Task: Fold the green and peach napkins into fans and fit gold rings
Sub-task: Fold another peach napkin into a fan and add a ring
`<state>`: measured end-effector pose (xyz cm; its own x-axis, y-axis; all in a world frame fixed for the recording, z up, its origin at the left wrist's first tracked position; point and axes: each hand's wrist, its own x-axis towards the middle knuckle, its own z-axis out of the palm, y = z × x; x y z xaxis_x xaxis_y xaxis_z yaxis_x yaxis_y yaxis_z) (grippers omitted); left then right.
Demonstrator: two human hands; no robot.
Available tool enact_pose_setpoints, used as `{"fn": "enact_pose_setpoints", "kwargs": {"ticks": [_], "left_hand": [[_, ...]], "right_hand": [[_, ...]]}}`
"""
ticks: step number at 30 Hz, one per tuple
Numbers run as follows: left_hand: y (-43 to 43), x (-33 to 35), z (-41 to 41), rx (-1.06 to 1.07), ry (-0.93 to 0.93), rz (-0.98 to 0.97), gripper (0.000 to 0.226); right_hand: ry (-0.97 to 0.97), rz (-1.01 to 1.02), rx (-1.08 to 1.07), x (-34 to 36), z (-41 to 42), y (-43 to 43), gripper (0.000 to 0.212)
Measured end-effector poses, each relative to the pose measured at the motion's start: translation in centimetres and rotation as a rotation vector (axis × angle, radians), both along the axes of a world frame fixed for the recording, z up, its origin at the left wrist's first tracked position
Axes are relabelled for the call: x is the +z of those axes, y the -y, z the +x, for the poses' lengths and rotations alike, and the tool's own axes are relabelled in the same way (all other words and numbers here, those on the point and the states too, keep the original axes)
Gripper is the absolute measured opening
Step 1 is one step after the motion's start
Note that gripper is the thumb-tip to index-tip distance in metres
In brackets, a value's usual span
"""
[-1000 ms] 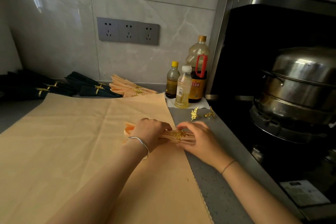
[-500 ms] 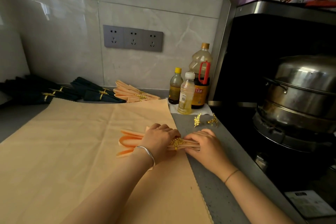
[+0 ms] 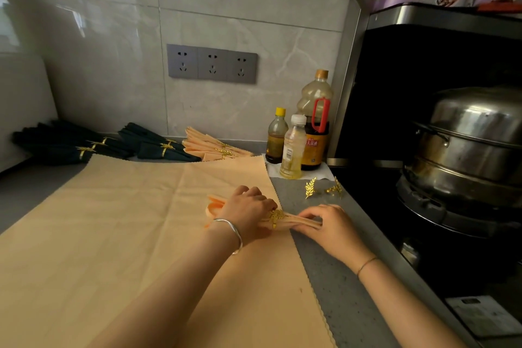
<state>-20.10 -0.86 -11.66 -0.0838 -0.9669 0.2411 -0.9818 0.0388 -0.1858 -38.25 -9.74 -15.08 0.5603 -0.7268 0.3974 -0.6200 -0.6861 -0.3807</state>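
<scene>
**Gold ring on a pleated peach napkin**

A peach cloth (image 3: 113, 234) lies flat on the near counter (image 3: 333, 285). At its right edge the left hand (image 3: 248, 212) grips a pleated peach napkin (image 3: 293, 221), and the right hand (image 3: 330, 229) pinches its right end. A gold ring (image 3: 275, 216) sits between them. Beyond lie two loose rings (image 3: 310, 186). Ringed green fans (image 3: 158, 145) and peach fans (image 3: 214, 147) line the far wall.

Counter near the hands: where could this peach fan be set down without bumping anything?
Widest free patch: the flat peach cloth left of the left hand. Also the grey counter strip between the cloth's edge and the stove, nearer than the right hand. Crowded: the back wall, with green fans, peach fans, bottles and loose gold rings.
</scene>
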Motion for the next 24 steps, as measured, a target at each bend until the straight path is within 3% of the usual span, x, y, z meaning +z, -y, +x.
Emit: {"fn": "enact_pose_setpoints", "kwargs": {"ticks": [3,9,18,24], "left_hand": [[-1.2,0.8,2.3,0.030,0.012,0.021,0.067],[-4.7,2.1,8.1,0.156,-0.102,-0.007,0.081],[-10.3,-0.5,20.1,0.458,-0.397,-0.031,0.062],[-13.5,-3.4,29.1,0.711,-0.462,0.060,0.059]], "right_hand": [[-0.082,0.075,0.038,-0.2,-0.2,0.0,0.028],[-0.050,0.255,0.161,0.3,2.6,-1.7,0.064],[-0.017,0.265,0.209,1.5,7.7,-2.2,0.050],[0.047,0.279,0.344,4.8,17.3,-3.6,0.045]]}}
